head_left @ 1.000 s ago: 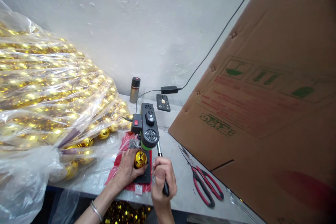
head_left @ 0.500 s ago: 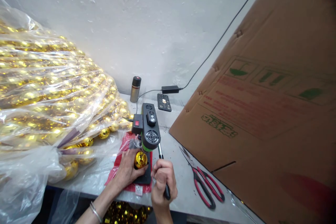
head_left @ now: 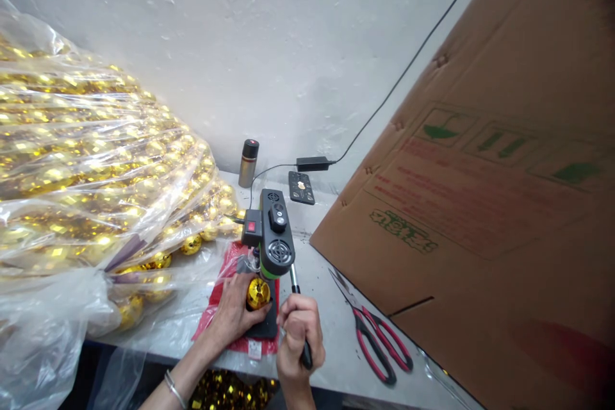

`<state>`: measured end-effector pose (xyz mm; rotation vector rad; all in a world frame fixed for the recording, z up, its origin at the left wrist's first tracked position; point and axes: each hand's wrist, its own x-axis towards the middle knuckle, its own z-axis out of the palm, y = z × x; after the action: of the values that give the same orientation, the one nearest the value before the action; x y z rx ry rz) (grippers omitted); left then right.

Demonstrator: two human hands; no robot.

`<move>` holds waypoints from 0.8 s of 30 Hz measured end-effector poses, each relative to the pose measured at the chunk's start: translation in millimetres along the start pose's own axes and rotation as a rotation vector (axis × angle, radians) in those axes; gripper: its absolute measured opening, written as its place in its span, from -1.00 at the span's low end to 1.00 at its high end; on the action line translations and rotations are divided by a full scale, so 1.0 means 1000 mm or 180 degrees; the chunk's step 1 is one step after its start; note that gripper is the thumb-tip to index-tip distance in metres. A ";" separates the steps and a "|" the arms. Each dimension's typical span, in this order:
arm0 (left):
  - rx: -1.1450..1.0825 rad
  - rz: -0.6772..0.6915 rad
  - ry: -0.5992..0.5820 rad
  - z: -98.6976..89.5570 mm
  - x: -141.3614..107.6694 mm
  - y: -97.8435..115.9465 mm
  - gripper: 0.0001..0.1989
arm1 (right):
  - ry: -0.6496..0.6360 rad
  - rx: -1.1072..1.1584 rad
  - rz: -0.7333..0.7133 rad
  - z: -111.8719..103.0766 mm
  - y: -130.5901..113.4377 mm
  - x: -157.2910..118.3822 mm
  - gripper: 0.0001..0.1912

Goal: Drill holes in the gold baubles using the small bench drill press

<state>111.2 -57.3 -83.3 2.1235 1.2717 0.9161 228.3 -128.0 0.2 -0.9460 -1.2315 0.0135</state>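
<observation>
My left hand (head_left: 239, 309) grips a shiny gold ball ornament (head_left: 258, 293) between thumb and fingers, under the front end of a small black bench machine (head_left: 278, 237). The machine has round vents on top, a green band near its front and a box with a red switch (head_left: 251, 226) on its left. Its dark base plate (head_left: 264, 328) lies on a red plastic sheet (head_left: 211, 319). Just right of the ball, my right hand (head_left: 298, 330) is closed around the black grip of the machine's metal lever (head_left: 295, 277). The underside of the machine's head is hidden.
A clear plastic bag (head_left: 96, 160) full of gold balls fills the left. Red-handled scissors (head_left: 377, 339) lie right of my right hand, beside a large cardboard box (head_left: 461, 218). Behind the machine are a flask (head_left: 248, 163), a phone (head_left: 301, 188) and a power adapter (head_left: 312, 164).
Both hands keep their holds on the ball and the lever. The whole view has shifted very slightly; nothing else visibly differs.
</observation>
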 end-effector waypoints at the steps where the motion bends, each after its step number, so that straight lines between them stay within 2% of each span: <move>1: -0.0001 0.0000 -0.0004 0.000 0.000 0.001 -0.54 | 0.0004 -0.0002 0.0011 0.000 0.001 -0.001 -0.67; 17: -0.0071 -0.0306 -0.0188 -0.010 0.003 0.016 -0.56 | 0.0056 0.0170 0.0013 0.003 0.011 -0.010 -0.67; 24: -0.0110 -0.0215 -0.0146 -0.006 0.005 0.010 -0.53 | -0.0237 -0.0245 -0.0391 -0.003 0.024 -0.024 -0.68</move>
<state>113.8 -56.6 -70.9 2.0505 1.2876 0.8502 232.6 -125.5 -33.6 -0.9419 -1.3655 -0.0971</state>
